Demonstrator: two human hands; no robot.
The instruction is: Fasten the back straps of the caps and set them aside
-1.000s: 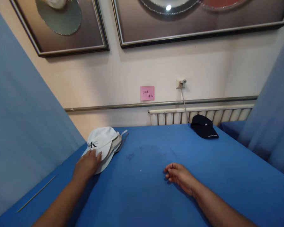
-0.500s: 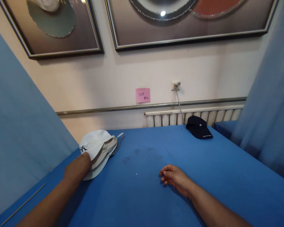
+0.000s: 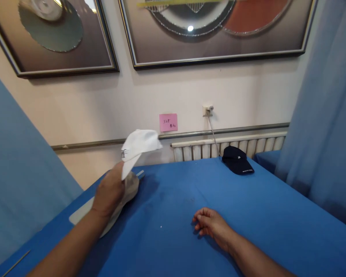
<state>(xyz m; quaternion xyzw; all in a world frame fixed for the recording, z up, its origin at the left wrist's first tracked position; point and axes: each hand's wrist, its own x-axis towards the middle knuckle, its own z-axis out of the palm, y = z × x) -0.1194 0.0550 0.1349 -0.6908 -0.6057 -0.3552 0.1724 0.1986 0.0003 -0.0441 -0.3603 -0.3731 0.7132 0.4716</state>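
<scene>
White in colour, the cap (image 3: 141, 143) is pinched at its brim by the left hand (image 3: 111, 188), the right hand (image 3: 212, 225) being loosely curled and empty, and has now been raised above the stacked caps (image 3: 132, 187) on the desk (image 3: 167, 250), thus singled out.

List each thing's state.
White baseball cap, held up off the table
Left hand, closed on that cap
Right hand, empty, loosely curled
Pale baseball caps, stacked on the table
Dark baseball cap, resting on the table
Power plug, plugged in
Pink sticky note, on wall
Thin stick, lying flat
</scene>
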